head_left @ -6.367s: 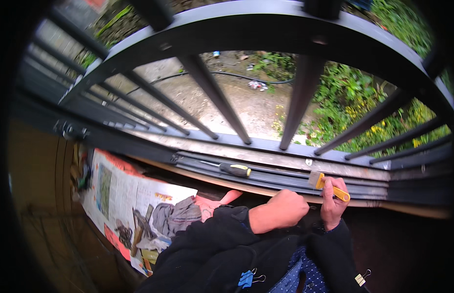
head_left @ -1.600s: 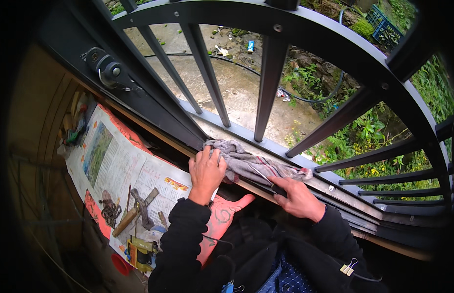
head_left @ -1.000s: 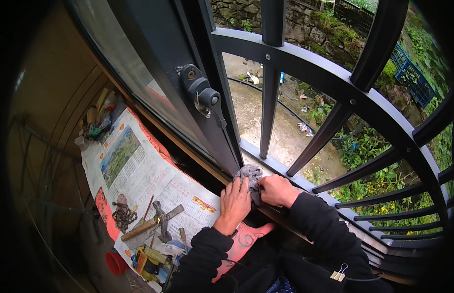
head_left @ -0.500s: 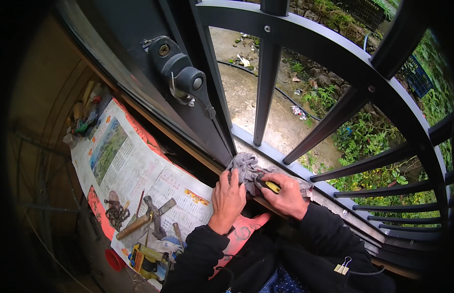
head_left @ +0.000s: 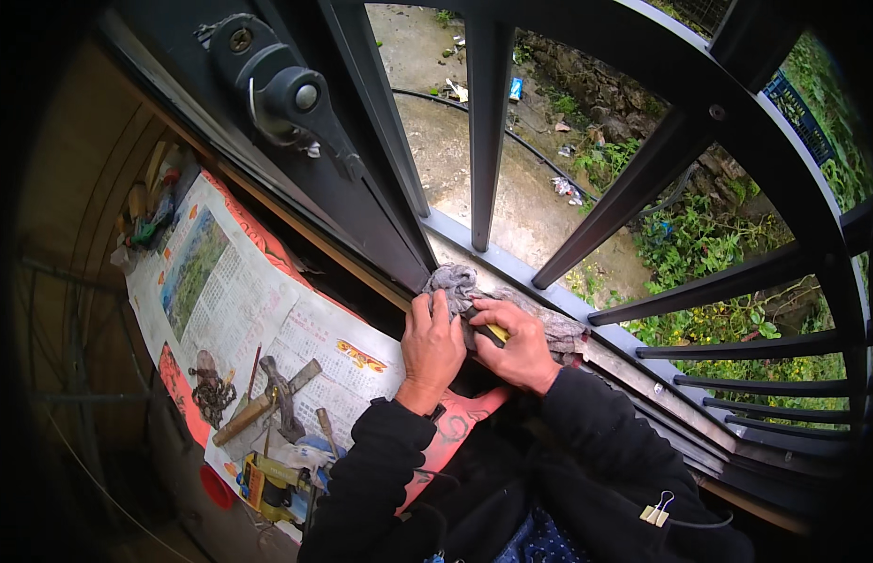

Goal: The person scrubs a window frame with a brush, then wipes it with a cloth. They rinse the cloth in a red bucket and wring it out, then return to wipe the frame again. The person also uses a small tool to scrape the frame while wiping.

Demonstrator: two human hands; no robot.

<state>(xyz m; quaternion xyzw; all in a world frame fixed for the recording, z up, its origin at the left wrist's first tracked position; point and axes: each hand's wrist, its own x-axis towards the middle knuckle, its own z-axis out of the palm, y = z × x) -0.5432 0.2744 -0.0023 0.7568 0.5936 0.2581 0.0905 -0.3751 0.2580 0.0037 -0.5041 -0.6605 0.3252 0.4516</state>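
Note:
A crumpled grey rag (head_left: pixel 560 328) lies along the metal window sill at the foot of the bars. The fingers of my left hand (head_left: pixel 432 349) are bent and pressed together against the rag's left end; their tips are partly hidden in the folds. Close beside it, my right hand (head_left: pixel 519 349) is closed around a small tool with a yellow and black handle (head_left: pixel 496 332). The tool's front end meets the rag between the two hands, so its exact kind cannot be made out.
Dark metal bars (head_left: pixel 486 141) rise beyond the sill, with a latch handle (head_left: pixel 284 98) on the frame at upper left. On the left, newspaper (head_left: pixel 244 300) carries a hammer (head_left: pixel 275 402), a chain (head_left: pixel 211 394) and a yellow tool (head_left: pixel 267 483). A red cup (head_left: pixel 217 488) stands below.
My right hand has shifted left and up, closer to my left hand, with the tool still in it. The whole view has moved slightly, and more of the rag shows along the sill.

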